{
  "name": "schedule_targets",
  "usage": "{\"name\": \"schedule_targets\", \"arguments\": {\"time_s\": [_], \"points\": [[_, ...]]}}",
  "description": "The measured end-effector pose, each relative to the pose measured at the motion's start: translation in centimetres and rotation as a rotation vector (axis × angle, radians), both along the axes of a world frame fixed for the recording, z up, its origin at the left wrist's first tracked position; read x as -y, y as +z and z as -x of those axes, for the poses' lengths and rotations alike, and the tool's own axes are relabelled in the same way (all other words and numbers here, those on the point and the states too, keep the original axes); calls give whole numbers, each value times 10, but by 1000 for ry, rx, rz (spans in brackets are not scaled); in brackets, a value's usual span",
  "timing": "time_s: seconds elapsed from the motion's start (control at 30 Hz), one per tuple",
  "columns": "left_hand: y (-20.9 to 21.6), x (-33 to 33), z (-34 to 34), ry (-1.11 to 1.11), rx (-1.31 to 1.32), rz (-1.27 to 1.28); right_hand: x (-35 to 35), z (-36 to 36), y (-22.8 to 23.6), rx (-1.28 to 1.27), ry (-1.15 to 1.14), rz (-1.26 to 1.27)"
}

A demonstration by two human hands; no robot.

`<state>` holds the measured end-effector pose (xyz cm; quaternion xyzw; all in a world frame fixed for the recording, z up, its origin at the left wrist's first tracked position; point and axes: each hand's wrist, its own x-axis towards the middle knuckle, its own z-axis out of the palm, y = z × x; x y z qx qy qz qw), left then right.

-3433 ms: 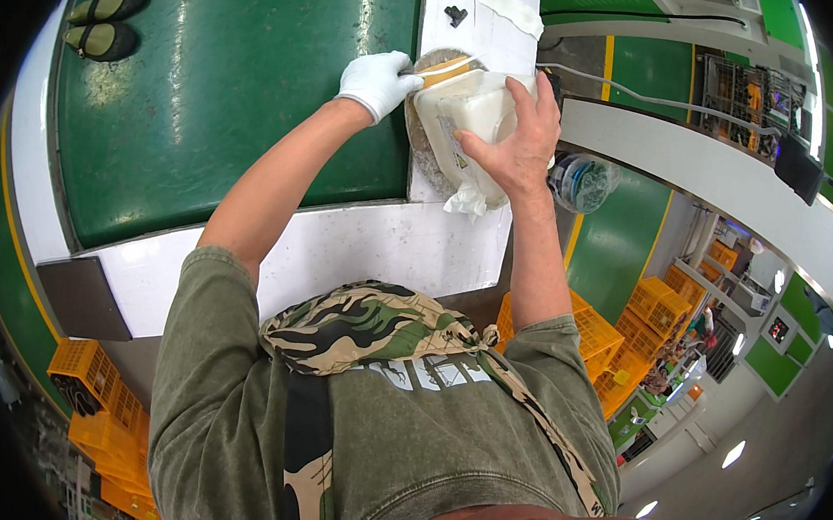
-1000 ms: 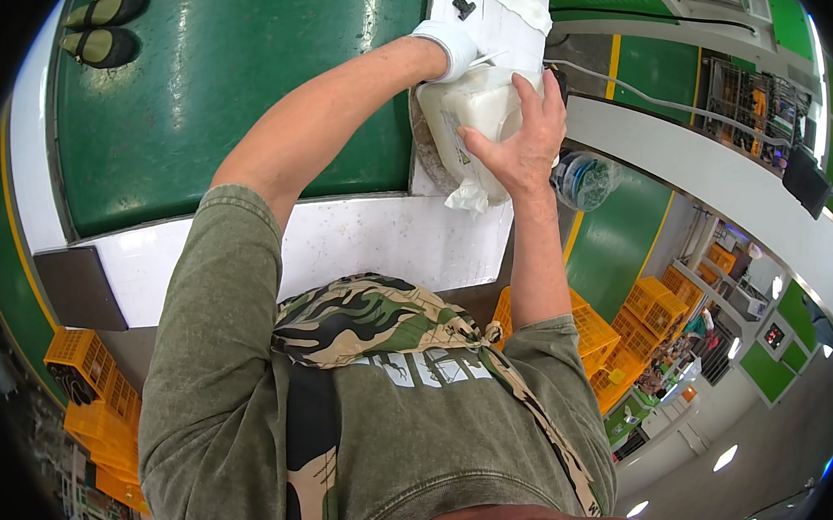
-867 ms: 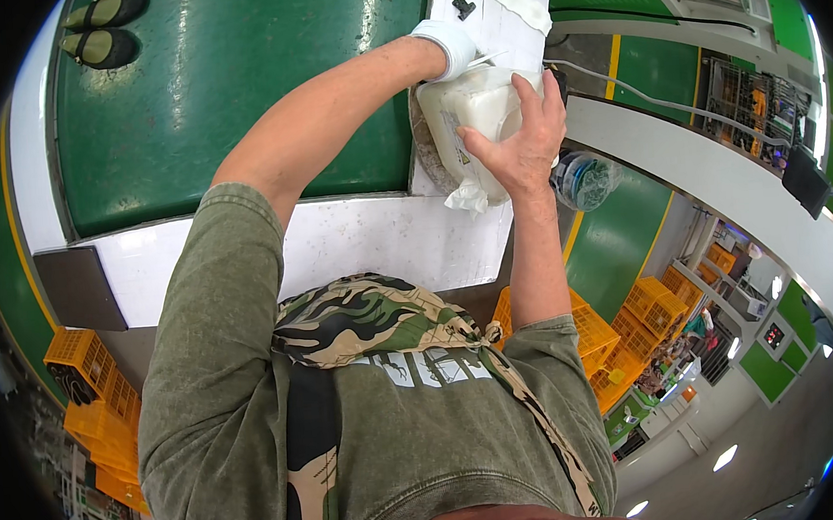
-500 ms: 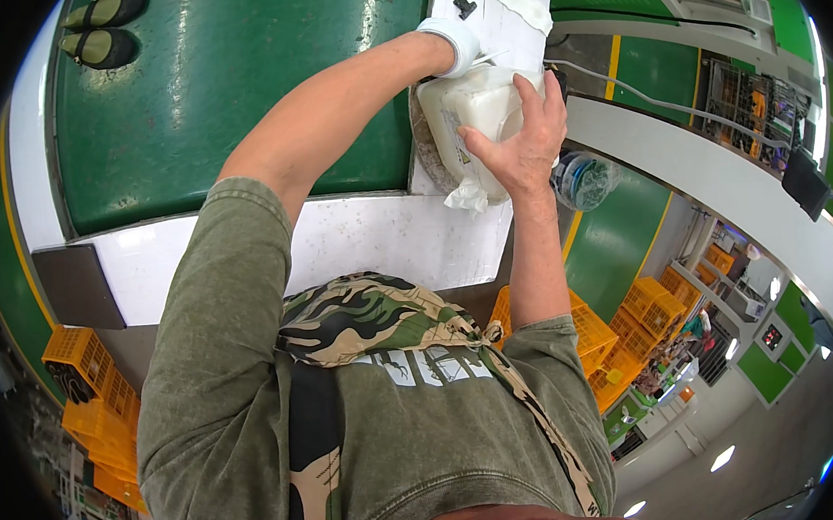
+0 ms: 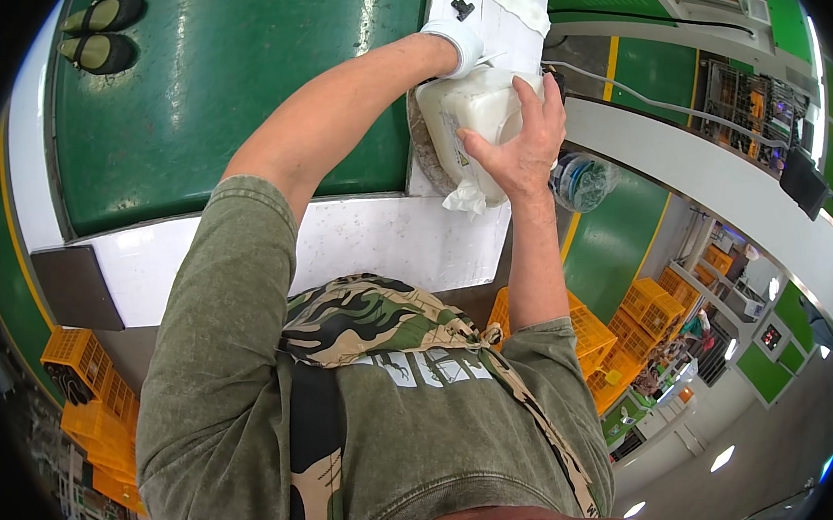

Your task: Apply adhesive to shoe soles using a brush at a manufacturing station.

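A squarish, off-white plastic jug with a label on its side is tilted at the white ledge. My right hand is on its right side, thumb on the near face and fingers spread over the far edge, gripping it. My left arm reaches across to the jug's far side, ending in a white cuff or glove; the fingers of my left hand are hidden. A crumpled white tissue clings to the jug's near end. A thin white stick-like piece shows beside the cuff.
Beyond the cuff, a small black part and a white paper piece lie on the ledge. A clear plastic bottle is right of my right wrist. Black shoes stand on the green surface. Orange crates are stacked behind.
Almost nothing differs. The view has shifted very slightly; both hands keep their places at the jug.
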<state>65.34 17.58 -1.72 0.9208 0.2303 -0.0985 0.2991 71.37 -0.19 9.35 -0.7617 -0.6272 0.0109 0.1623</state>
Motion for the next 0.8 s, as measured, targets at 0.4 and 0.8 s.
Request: {"name": "schedule_targets", "arguments": {"time_s": [0.4, 0.8], "points": [[-7, -1, -7, -19, 4, 2, 0, -1, 0, 5, 4, -2], [-9, -5, -8, -2, -29, 120, 1, -2, 0, -2, 8, 0]]}}
